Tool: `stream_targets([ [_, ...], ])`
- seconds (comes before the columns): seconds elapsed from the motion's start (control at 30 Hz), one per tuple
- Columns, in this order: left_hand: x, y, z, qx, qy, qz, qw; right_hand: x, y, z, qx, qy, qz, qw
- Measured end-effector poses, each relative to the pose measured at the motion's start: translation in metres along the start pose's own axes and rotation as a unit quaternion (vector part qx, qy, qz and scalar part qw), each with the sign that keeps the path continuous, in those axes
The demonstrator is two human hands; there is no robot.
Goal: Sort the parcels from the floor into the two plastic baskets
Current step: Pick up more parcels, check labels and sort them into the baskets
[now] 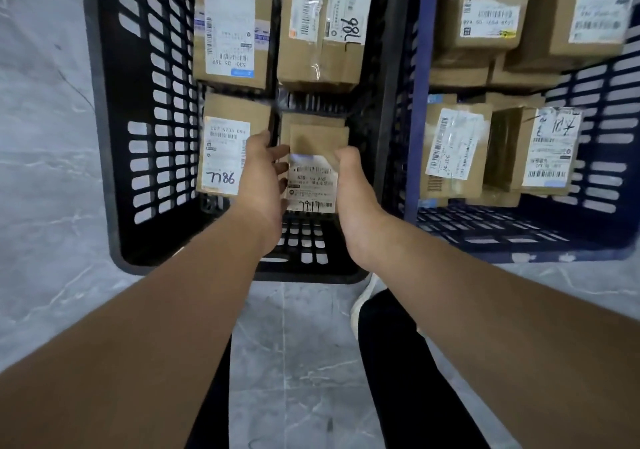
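Grey marble floor (45,171); black basket (152,102) left, blue basket (606,137) right. One labelled parcel (313,171) gripped between left hand (263,178) and right hand (353,189), inside black basket.

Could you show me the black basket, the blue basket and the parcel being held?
black basket (106,137): head view, its left rim.
blue basket (420,102): head view, its left rim.
held parcel (313,185): head view, its white label.
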State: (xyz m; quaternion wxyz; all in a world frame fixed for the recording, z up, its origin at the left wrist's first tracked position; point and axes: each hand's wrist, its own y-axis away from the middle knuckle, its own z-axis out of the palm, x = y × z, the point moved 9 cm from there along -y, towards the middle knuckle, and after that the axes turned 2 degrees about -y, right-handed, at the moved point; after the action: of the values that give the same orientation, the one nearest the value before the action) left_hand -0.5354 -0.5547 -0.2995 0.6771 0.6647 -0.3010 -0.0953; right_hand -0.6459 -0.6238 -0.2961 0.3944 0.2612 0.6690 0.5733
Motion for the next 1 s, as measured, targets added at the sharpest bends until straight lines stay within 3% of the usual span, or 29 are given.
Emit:
stream_targets([
  [0.23,-0.004,-0.005,-0.002,0.013,0.008,0.021,1.0,0.0,-0.005,-0.004,0.008,0.025,-0.013,1.0],
  [0.47,0.015,0.037,0.006,-0.02,-0.056,0.055,0.997,-0.016,0.035,0.003,-0.007,-0.017,-0.02,1.0],
  [0.7,0.072,0.112,0.007,-0.048,-0.09,0.115,0.988,-0.057,0.112,0.014,0.01,-0.071,-0.072,0.995],
  [1.0,0.159,0.227,0.0,-0.071,-0.115,0.185,0.973,-0.146,0.24,0.021,0.023,-0.057,-0.171,0.983],
])
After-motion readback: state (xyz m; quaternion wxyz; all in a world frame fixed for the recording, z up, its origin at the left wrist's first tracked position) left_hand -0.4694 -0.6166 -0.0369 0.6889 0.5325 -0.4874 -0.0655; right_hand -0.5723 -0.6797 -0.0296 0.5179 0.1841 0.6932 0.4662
